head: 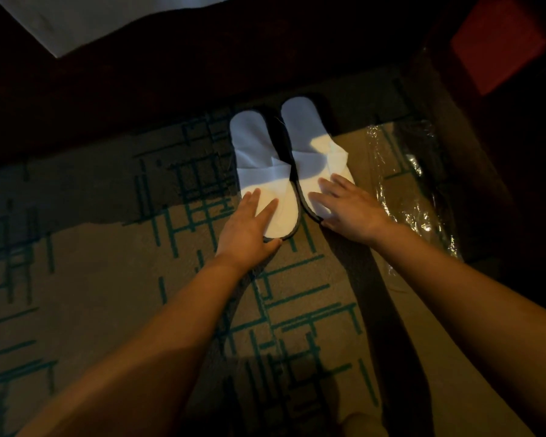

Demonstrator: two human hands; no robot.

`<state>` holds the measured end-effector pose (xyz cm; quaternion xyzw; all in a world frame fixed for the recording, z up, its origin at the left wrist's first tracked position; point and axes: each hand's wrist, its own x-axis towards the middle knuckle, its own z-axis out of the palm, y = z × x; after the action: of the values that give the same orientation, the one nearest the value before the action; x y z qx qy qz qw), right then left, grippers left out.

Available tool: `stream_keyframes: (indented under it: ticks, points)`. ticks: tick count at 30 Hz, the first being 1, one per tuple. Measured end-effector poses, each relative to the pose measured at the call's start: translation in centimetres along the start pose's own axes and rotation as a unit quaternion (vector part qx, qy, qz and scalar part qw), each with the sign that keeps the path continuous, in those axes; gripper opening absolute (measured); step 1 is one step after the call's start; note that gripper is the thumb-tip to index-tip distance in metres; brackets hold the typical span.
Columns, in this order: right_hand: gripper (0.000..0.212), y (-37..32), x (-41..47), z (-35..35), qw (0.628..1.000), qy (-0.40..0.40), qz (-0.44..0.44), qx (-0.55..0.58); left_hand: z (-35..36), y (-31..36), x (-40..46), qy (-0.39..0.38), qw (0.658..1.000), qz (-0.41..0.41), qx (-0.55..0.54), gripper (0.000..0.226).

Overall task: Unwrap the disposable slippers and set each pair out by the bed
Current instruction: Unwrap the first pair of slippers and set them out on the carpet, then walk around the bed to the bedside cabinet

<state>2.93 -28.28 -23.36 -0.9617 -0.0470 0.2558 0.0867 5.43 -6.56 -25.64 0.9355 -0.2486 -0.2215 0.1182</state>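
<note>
Now | slippers side-by-side | left grip, right grip flat on toes, seemingly released

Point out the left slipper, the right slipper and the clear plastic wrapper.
left slipper (252, 146): head view, on its white upper.
right slipper (306, 127): head view, on its white insole.
clear plastic wrapper (407, 184): head view, on the crinkled film on the carpet.
</note>
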Motion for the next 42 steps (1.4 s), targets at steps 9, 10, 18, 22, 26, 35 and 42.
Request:
stream_keyframes:
  ticks: [9, 10, 18, 22, 26, 35, 42]
  points:
    - [0.052, -2.0, -0.5, -1.7, 0.999, 0.036, 0.023, -0.016, -2.7, 0.4, -0.7, -0.028, 0.998, -0.023, -0.06, 0.073]
    - [0.048, -2.6, -0.9, -2.2, 0.998, 0.048, 0.033, 0.001, -3.6, 0.5, -1.2, -0.03, 0.997, -0.025, -0.071, 0.07]
    - [0.034, -11.4, -10.7, -9.8, 0.975, -0.018, 0.142, 0.169, -15.8, 1.6, -12.0, -0.12, 0.978, -0.112, -0.129, 0.044]
    - [0.033, -17.5, -18.2, -17.2, 0.959, -0.078, 0.158, 0.222, -24.8, 3.0, -20.9, -0.156, 0.962, -0.156, -0.163, 0.039]
    - [0.039, -23.7, -25.4, -25.5, 0.956, -0.121, 0.149, 0.22, -33.7, 4.4, -30.0, -0.155, 0.951, -0.199, -0.182, 0.04]
    - [0.041, -35.8, -37.6, -42.8, 0.952, -0.13, 0.127, 0.246, -53.2, 5.4, -48.5, -0.088, 0.909, -0.309, -0.265, 0.037]
    - [0.04, -40.6, -42.6, -48.8, 0.968, -0.137, 0.08, 0.194, -60.7, 6.4, -59.2, 0.02, 0.879, -0.331, -0.343, 0.036]
